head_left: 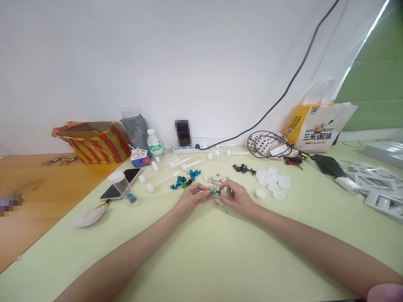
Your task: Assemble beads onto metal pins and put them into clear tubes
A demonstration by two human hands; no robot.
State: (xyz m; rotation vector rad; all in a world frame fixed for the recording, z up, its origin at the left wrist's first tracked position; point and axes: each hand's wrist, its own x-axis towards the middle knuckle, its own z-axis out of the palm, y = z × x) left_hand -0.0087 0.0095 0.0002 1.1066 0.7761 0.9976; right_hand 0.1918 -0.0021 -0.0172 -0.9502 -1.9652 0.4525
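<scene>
Near the middle of the table, my left hand [193, 197] is closed on a small shiny green metal part [212, 191] with a thin rod running back through the fingers. My right hand [237, 198] pinches the dark round end [219, 192] of the same piece between thumb and fingertips. Thin metal rods [224, 208] lie loose under and behind both hands. Blue metal parts [194, 173], with a few black and green ones among them, are heaped left of the hands. Black parts [244, 168] and white round caps [273, 181] lie to the right.
Clear tubes with white caps [168, 179] lie behind the left hand. A clear jar [121, 184] leans by a phone [107, 192] on the left. Behind stand a bottle [154, 142], a striped bag [94, 144] and a paper bag [317, 130]. White frames [384, 197] lie far right.
</scene>
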